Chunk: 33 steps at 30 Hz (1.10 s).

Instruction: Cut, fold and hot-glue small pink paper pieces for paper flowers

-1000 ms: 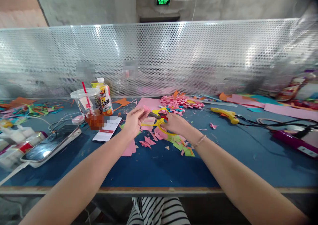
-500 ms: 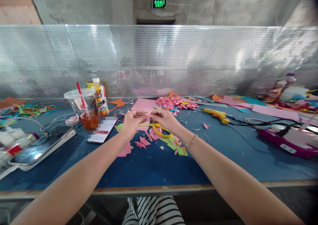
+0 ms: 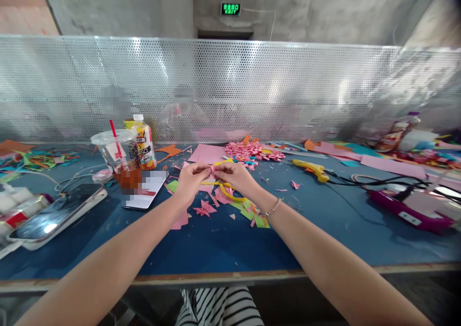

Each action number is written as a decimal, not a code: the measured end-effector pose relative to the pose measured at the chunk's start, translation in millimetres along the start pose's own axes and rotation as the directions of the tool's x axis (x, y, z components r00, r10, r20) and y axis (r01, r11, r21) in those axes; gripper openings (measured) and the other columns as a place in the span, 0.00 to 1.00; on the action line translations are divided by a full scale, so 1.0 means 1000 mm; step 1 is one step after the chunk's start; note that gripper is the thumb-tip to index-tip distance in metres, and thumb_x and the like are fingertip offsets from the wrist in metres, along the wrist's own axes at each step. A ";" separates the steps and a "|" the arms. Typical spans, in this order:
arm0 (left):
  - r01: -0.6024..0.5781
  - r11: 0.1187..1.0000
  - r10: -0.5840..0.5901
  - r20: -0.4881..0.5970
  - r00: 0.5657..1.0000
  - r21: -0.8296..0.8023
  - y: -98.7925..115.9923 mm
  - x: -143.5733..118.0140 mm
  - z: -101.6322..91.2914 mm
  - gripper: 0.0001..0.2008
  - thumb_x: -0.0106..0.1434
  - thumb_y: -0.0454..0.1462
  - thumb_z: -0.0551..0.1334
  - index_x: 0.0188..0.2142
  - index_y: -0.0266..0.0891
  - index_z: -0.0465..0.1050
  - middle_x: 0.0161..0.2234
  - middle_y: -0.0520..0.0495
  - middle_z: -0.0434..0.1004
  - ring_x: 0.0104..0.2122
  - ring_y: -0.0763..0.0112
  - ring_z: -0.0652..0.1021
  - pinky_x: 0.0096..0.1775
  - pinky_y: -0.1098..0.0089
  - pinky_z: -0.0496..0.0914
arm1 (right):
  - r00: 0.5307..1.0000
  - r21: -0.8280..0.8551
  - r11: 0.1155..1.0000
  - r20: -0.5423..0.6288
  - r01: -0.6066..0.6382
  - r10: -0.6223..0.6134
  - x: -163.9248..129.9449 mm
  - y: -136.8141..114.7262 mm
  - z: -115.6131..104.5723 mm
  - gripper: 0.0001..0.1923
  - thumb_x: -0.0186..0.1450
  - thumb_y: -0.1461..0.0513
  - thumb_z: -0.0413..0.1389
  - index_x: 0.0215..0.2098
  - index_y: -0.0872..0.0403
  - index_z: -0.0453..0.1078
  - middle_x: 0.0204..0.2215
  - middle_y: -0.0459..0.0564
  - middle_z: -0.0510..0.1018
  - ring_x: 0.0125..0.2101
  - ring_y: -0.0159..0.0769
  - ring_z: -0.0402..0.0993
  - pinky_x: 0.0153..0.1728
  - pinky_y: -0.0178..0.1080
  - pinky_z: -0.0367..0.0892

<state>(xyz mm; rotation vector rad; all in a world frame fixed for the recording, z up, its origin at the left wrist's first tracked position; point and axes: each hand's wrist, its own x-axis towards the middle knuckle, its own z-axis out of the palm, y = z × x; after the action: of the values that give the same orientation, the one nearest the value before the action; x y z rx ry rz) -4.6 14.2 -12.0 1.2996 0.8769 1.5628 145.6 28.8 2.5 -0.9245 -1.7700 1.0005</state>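
Note:
Between the fingertips of both hands is a small piece of pink paper (image 3: 213,169), mostly covered by the fingers. My left hand (image 3: 192,179) pinches it from the left, and my right hand (image 3: 237,176) from the right, thumbs nearly meeting. Just under my right hand lie yellow-handled scissors (image 3: 230,192), partly hidden. Pink paper scraps (image 3: 205,209) and green paper pieces (image 3: 252,214) are scattered below the hands. Behind them a heap of folded pink paper pieces (image 3: 245,150) sits beside a flat pink sheet (image 3: 206,153).
To the left stand a plastic cup with a red straw (image 3: 120,155) and a drink bottle (image 3: 144,143); two phones, one a dark-screened phone (image 3: 61,213), lie nearer. A yellow glue gun (image 3: 311,169) and a purple power strip (image 3: 410,211) with cables lie right. A perforated metal screen (image 3: 230,90) bounds the back.
My fingertips have drawn closer together around the pink paper, which now shows less. The view has shifted slightly; the things on the table stay in place.

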 end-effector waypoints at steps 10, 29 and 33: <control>0.059 0.986 -0.047 0.079 0.996 -0.158 0.003 0.000 0.003 0.12 0.44 0.35 0.68 0.30 0.34 0.75 0.29 0.46 0.77 0.32 0.72 0.76 0.42 0.66 0.69 | 1.000 0.043 0.999 -0.009 0.007 -0.007 -0.001 0.000 0.001 0.08 0.55 0.62 0.56 0.34 0.55 0.66 0.28 0.46 0.72 0.29 0.27 0.72 0.29 0.31 0.71; 0.118 0.975 -0.100 0.099 0.990 -0.188 0.007 -0.002 0.003 0.11 0.44 0.36 0.68 0.29 0.35 0.76 0.29 0.48 0.77 0.30 0.74 0.75 0.41 0.68 0.69 | 0.992 -0.100 0.988 -0.029 0.121 -0.124 -0.001 -0.001 -0.001 0.10 0.57 0.67 0.50 0.37 0.53 0.67 0.33 0.48 0.74 0.28 0.28 0.72 0.32 0.34 0.70; 0.105 0.968 -0.088 0.084 0.993 -0.229 0.006 -0.002 0.004 0.08 0.46 0.37 0.66 0.26 0.34 0.75 0.27 0.48 0.76 0.30 0.74 0.75 0.42 0.68 0.69 | 0.979 -0.212 0.960 -0.048 0.182 -0.197 -0.002 -0.001 -0.002 0.10 0.56 0.67 0.49 0.34 0.54 0.70 0.28 0.47 0.74 0.28 0.30 0.71 0.31 0.34 0.68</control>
<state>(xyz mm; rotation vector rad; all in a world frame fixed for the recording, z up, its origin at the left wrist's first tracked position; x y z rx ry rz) -1.3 10.3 -6.5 1.1220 0.6776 1.4831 147.6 27.7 3.2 -0.8848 -1.8890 0.6641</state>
